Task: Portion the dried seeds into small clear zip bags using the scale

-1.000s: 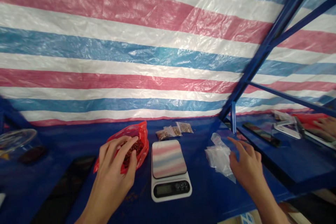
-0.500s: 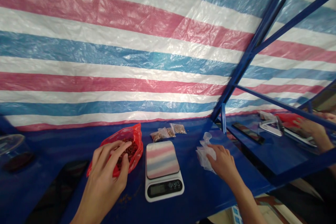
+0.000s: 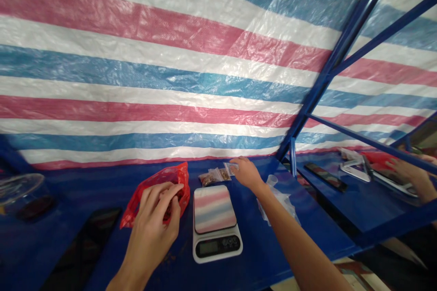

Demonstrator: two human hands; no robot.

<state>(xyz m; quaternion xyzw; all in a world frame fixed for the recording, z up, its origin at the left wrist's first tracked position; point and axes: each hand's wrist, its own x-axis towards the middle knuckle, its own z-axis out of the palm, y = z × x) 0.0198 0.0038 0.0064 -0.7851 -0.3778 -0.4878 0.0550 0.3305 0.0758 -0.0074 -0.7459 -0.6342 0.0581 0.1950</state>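
Observation:
My left hand (image 3: 155, 211) is over the opening of a red plastic bag (image 3: 136, 198), fingers curved and thumb a little apart from them. Dark reddish-brown dried bits show inside the bag between the fingers. Right of it stands a white kitchen scale (image 3: 218, 259) with a bare reflective plate (image 3: 214, 209). Behind the scale my right hand (image 3: 246, 172) grips a small filled zip bag (image 3: 231, 168), partly covering it. Beside this lie other small filled zip bags (image 3: 210, 177). My right forearm passes over a pile of clear flat bags (image 3: 288, 202) and a small clear cup (image 3: 272, 180).
A clear round container (image 3: 23, 191) and a dark flat panel (image 3: 83, 250) are at the left. Behind the blue table hangs a striped tarp (image 3: 153, 77). A blue metal frame (image 3: 327, 70) rises at the right. Beyond it are a black phone (image 3: 325, 176) and another person's hand (image 3: 406, 170).
My right hand went from the pile of clear bags up and left to the filled zip bags behind the scale. My left hand stays at the red bag, its fingers drawn closer together.

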